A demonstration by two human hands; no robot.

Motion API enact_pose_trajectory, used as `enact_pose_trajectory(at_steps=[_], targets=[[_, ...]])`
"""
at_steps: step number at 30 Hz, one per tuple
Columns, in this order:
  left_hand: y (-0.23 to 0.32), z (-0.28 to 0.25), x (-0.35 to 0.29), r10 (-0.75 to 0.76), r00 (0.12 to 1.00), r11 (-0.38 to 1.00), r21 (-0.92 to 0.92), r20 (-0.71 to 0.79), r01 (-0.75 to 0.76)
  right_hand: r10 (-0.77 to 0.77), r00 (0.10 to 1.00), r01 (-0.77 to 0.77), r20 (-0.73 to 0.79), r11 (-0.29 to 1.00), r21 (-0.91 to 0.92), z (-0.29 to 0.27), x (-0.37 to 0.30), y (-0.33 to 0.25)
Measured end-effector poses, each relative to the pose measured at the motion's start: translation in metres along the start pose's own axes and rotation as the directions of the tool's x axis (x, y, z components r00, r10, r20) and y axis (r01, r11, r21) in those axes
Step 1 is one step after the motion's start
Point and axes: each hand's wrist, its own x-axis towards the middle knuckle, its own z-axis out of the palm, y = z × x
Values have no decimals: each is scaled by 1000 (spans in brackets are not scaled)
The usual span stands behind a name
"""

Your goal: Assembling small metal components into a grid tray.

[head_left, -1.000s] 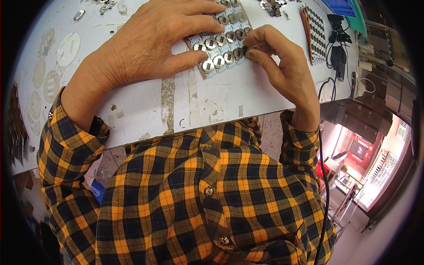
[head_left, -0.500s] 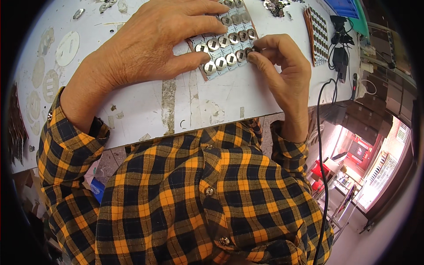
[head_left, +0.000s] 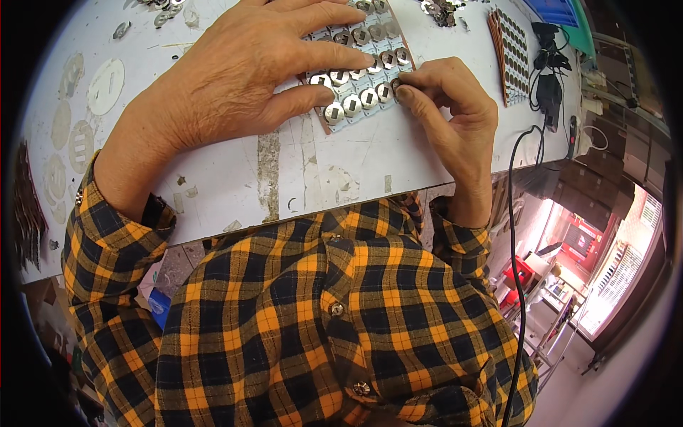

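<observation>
In front of me on the white table lies a light-blue circuit board panel [head_left: 343, 126] with rows of round silver metal pieces, each with a dark square centre. My left hand [head_left: 263, 75] is spread over its left part, thumb at the near left corner and fingers reaching across the rows, hiding several pieces. At the right end of the nearest row, my right hand [head_left: 452, 107] pinches a small round metal piece [head_left: 396, 84] between thumb and index finger. Its fingertips partly cover that piece, and I cannot tell whether it is seated on the panel.
Right of the panel stands a stack of similar filled panels [head_left: 514, 60], beside black cables and an adapter [head_left: 548, 92]. Loose metal pieces [head_left: 441, 10] are heaped behind. More loose pieces [head_left: 121, 30] lie at the far left. Another stack [head_left: 28, 206] sits at the left edge.
My left index finger has slid nearer and right over the panel. The panel and my right hand have shifted slightly left, the pinch still closed at the nearest row's right end.
</observation>
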Motion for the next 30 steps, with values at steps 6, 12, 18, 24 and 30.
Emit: enact_pose_trajectory(at_steps=[6,12,18,24,30], targets=[[1,1,0,-28,999,1000,-1,44,28,-77,986,71,149,997,44,-13,12,8],[5,10,-5,-35,994,993,111,-107,47,35,993,-34,-113,999,15,-19,29,21],[7,9,-8,-48,994,991,121,-100,60,-192,972,130,-138,920,-369,-24,44,39],[8,7,-6,-46,995,993,102,-86,54,93,965,-102,-247,995,-23,-25,3,36],[8,10,-4,-44,996,989,139,-81,56,39,950,-109,-311,972,-209,-17,32,41]])
